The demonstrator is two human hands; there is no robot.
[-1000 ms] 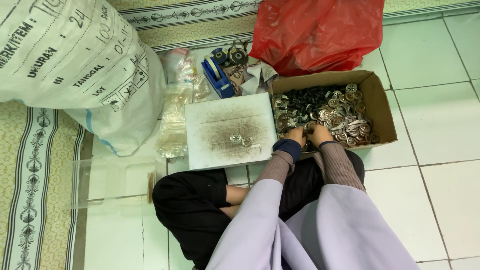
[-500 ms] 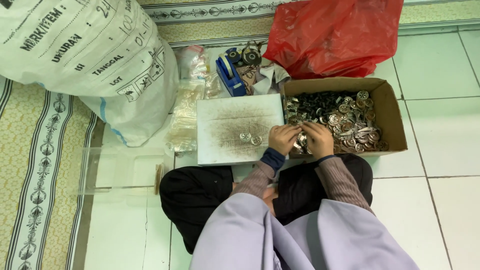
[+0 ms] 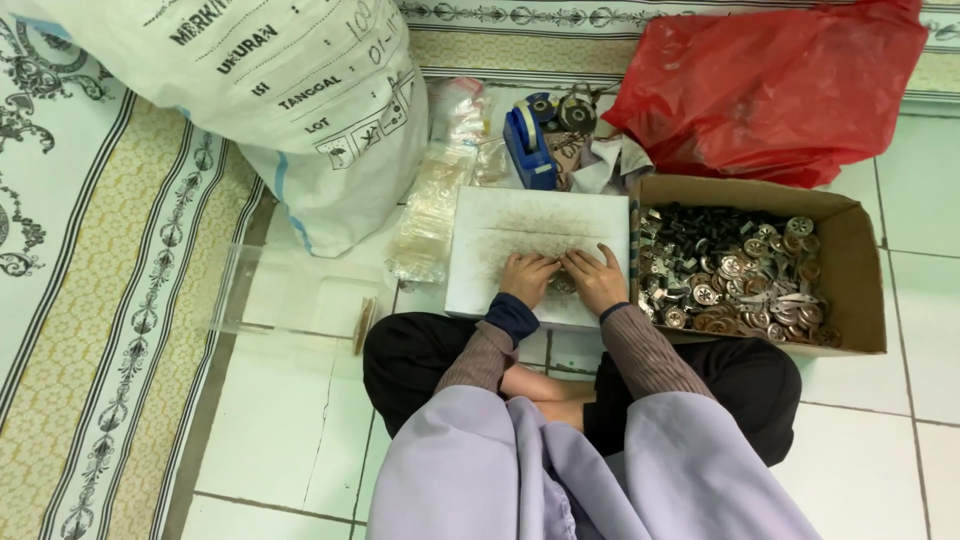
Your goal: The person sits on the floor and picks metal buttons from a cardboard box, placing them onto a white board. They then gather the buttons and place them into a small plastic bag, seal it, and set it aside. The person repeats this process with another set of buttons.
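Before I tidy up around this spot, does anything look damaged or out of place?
One flaw: a dark crack runs through the white floor tile left of the person's knee. The cardboard box keeps its metal pieces inside; both hands rest on the white board.

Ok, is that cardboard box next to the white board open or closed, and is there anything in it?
Open. The cardboard box has no lid over it, and its inside shows a heap of small metal pieces.

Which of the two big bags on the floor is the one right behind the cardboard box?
The red plastic bag. It sits directly behind the cardboard box of metal parts, at upper right; the white sack lies far left, away from the box.
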